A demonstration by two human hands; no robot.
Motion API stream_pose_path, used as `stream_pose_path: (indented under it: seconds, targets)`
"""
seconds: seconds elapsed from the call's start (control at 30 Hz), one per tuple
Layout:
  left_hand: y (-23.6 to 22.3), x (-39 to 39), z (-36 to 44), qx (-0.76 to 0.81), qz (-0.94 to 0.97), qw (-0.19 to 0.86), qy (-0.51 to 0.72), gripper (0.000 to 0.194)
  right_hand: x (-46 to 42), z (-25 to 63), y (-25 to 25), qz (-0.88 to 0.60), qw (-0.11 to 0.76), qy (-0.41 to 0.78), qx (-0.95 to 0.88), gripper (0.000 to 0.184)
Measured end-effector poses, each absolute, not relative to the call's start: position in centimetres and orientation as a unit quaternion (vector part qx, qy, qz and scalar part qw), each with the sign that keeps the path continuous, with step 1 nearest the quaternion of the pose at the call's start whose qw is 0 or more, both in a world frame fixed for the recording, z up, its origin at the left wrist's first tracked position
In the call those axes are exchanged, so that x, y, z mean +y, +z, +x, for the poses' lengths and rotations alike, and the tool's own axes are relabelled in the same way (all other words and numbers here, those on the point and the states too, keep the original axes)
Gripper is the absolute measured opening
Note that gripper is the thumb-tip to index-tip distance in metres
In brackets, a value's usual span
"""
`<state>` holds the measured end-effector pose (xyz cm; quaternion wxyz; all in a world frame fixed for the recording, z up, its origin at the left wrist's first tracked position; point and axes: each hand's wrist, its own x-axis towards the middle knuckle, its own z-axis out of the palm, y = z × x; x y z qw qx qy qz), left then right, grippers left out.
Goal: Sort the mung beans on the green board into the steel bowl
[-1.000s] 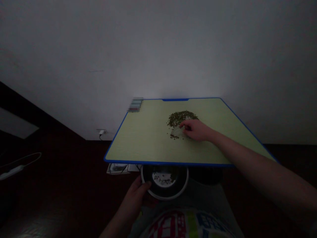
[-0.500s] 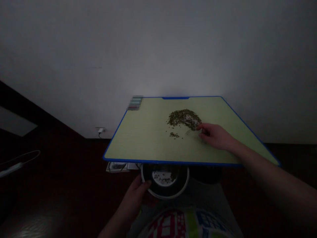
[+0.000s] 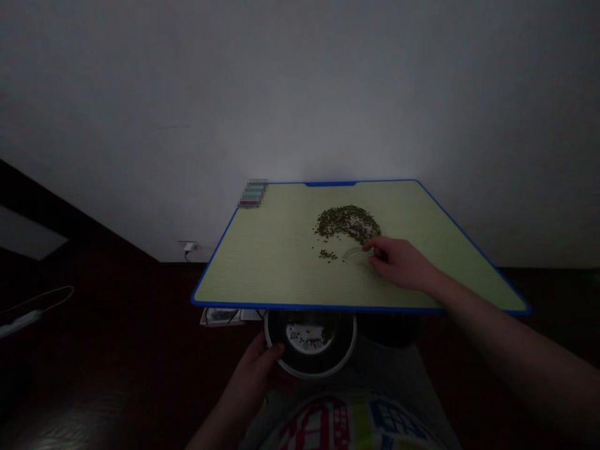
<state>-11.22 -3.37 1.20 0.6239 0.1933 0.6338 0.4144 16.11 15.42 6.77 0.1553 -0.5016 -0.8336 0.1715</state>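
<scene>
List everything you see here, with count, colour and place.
Table: one, pale yellow, blue-edged, centre
Grains: many, uncountable, brownish, on table
Clear item: one, at right fingertips
Blurred patch: one, greyish, table's far left corner
Bowl: one, dark inside, pale rim, below near edge; more grains inside
Plug: one, white, wall's lower left
Power strip: one, whitish, far left
Wall: one, grey, behind
Floor: dark reddish, below
Shirt: one, multicoloured, bottom
Hands: two, bare; left on bowl, right over table

Open board (image 3: 262,250) left of grains (image 3: 344,220), wall (image 3: 300,94) behind
</scene>
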Motion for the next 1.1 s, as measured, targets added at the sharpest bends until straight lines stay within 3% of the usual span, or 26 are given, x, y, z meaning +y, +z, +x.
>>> stream_pose_path:
  seconds: [0.87,1.1]
  targets:
    - [1.0,-3.3,-11.0,0.635,0.191,0.626,0.41,0.039,14.2,14.6,6.2,-0.548,0.19,0.16,-0.798,0.025]
    - [0.4,-3.2,-11.4,0.624,0.187,0.642,0.405,0.05,14.6,14.7,6.3,-0.52,0.19,0.176,-0.814,0.025]
